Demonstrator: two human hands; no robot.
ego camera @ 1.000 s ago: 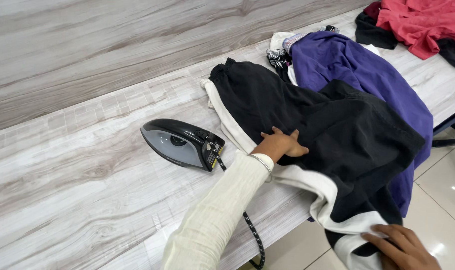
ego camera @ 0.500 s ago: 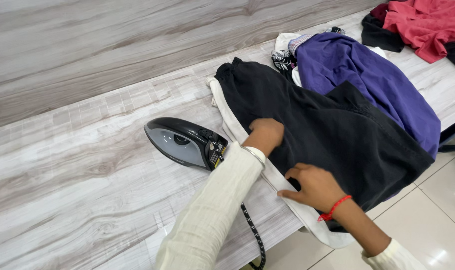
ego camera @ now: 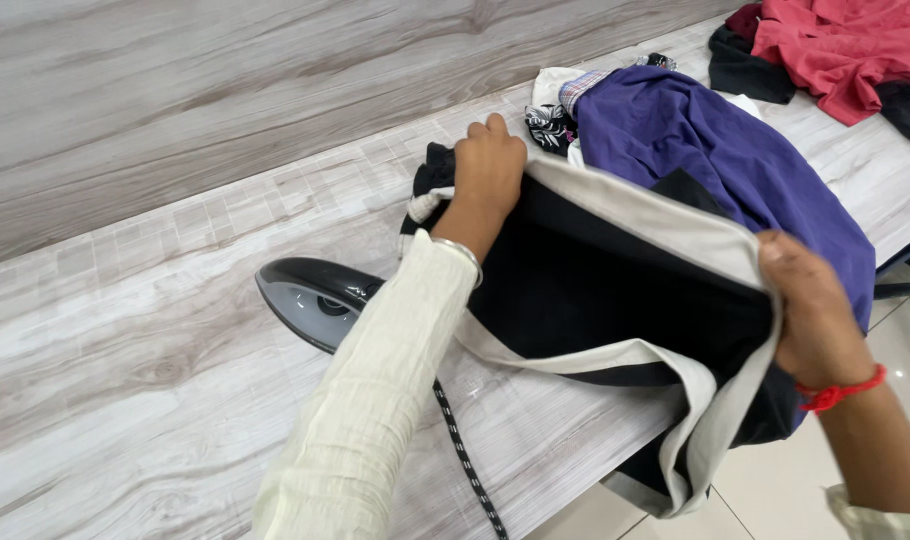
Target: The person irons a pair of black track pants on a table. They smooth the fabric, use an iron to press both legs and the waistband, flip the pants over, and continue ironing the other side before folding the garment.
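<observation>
Left hand (ego camera: pixel 490 165) and right hand (ego camera: pixel 810 310) both clench one black garment (ego camera: pixel 595 280); one iron (ego camera: pixel 310 300) just left of it.

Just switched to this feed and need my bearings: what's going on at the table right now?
A person is handling a black garment with pale trim on a wood-patterned table. The left hand grips its far end, and the right hand holds the pale edge near the table's rim, the cloth lifted between them. An iron lies beside the left forearm, its cord running off the near edge. A purple garment and red clothes lie beyond.
</observation>
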